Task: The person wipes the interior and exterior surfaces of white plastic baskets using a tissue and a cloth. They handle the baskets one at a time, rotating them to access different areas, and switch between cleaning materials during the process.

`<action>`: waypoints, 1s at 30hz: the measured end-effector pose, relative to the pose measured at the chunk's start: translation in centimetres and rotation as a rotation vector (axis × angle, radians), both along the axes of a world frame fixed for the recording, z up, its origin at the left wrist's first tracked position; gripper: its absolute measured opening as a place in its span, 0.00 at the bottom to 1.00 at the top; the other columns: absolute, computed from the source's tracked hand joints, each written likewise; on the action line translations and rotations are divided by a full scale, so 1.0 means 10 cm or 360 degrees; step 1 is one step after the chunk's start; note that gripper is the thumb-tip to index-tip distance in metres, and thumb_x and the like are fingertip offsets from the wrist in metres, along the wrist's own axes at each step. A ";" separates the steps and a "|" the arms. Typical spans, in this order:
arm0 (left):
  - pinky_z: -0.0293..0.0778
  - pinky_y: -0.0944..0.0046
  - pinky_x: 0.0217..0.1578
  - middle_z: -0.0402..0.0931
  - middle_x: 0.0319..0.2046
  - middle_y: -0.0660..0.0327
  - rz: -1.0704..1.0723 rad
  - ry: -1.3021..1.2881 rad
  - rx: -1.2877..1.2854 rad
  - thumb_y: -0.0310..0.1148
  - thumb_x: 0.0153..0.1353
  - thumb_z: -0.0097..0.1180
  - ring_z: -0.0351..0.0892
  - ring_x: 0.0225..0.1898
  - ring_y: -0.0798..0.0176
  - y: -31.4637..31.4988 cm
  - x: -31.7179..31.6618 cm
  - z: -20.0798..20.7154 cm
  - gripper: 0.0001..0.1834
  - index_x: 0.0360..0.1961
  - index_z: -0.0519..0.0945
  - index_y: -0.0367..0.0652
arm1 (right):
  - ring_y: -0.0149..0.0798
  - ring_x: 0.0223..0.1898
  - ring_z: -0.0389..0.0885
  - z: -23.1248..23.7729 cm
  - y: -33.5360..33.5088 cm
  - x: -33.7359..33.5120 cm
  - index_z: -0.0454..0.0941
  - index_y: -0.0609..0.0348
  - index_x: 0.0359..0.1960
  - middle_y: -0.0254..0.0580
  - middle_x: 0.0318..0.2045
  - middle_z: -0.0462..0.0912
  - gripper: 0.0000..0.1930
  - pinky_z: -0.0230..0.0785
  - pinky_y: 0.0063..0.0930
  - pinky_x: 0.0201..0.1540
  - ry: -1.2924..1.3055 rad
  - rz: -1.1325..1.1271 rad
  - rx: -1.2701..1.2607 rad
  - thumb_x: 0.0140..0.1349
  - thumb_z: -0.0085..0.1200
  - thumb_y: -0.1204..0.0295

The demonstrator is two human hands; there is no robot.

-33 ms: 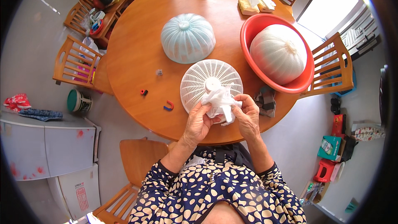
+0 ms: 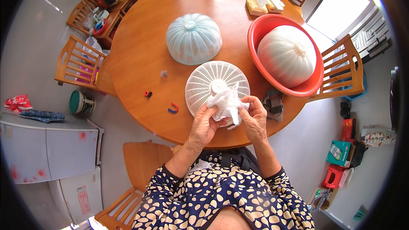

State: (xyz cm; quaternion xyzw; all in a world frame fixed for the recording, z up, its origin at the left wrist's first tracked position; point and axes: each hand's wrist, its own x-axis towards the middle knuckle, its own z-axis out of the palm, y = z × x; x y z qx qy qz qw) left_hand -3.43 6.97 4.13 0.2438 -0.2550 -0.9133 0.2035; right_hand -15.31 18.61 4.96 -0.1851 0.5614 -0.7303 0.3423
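Observation:
Both hands pinch a crumpled, thin white plastic bag close to the table's near edge. My left hand closes on its left side with thumb and fingers; my right hand grips the right side. A strip of the bag hangs down between them. Beneath and beyond the bag lies a white slotted plastic food cover with a round knob, its near part hidden by the bag and my hands. Farther back sits a pale blue food cover, dome up.
At the right, a red basin holds a cream food cover. A grey cloth-like item lies beside it. On the left are a red-and-blue magnet and a small red-black piece. Chairs surround the round wooden table.

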 end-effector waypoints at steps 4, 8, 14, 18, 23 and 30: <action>0.80 0.68 0.34 0.79 0.42 0.61 0.0173 -0.0253 -0.0451 0.30 0.68 0.47 0.79 0.40 0.69 0.12 -0.09 -0.04 0.12 0.51 0.75 0.41 | 0.25 0.38 0.76 0.21 -0.07 0.00 0.67 0.58 0.58 0.39 0.46 0.74 0.24 0.71 0.18 0.41 -0.0184 -0.0098 -0.0143 0.59 0.56 0.81; 0.77 0.72 0.33 0.79 0.37 0.64 0.0267 -0.0427 -0.0604 0.31 0.67 0.50 0.77 0.36 0.74 0.24 -0.14 -0.01 0.11 0.47 0.77 0.41 | 0.38 0.39 0.78 0.19 0.02 -0.01 0.68 0.57 0.60 0.46 0.47 0.70 0.31 0.72 0.26 0.42 0.1011 -0.0037 0.0287 0.52 0.61 0.80; 0.75 0.67 0.39 0.74 0.44 0.59 0.0229 -0.1022 -0.1656 0.29 0.59 0.58 0.75 0.43 0.66 0.21 -0.21 0.28 0.19 0.52 0.75 0.36 | 0.43 0.34 0.80 -0.21 0.09 -0.34 0.80 0.62 0.45 0.45 0.35 0.76 0.17 0.74 0.28 0.35 0.1230 -0.0347 0.0233 0.52 0.59 0.84; 0.72 0.61 0.47 0.66 0.49 0.54 0.0436 -0.1289 -0.2672 0.28 0.51 0.64 0.71 0.49 0.57 -0.11 -0.49 0.19 0.26 0.53 0.74 0.37 | 0.46 0.36 0.80 -0.29 -0.10 -0.52 0.78 0.59 0.47 0.49 0.41 0.74 0.17 0.75 0.33 0.36 0.1654 -0.0247 0.0296 0.54 0.56 0.83; 0.70 0.57 0.51 0.65 0.47 0.52 -0.0165 -0.1348 -0.2771 0.31 0.51 0.66 0.70 0.48 0.52 -0.32 -0.58 0.08 0.27 0.55 0.74 0.44 | 0.51 0.35 0.80 -0.43 -0.13 -0.50 0.77 0.56 0.45 0.51 0.40 0.74 0.16 0.75 0.37 0.34 0.1813 -0.0097 0.0242 0.53 0.56 0.81; 0.73 0.54 0.44 0.64 0.43 0.53 -0.0244 -0.1334 -0.2539 0.29 0.52 0.65 0.72 0.43 0.48 -0.34 -0.60 0.09 0.23 0.51 0.74 0.44 | 0.51 0.33 0.78 -0.40 -0.45 -0.84 0.77 0.54 0.44 0.50 0.37 0.73 0.15 0.73 0.40 0.32 0.1593 -0.0208 0.0254 0.53 0.55 0.80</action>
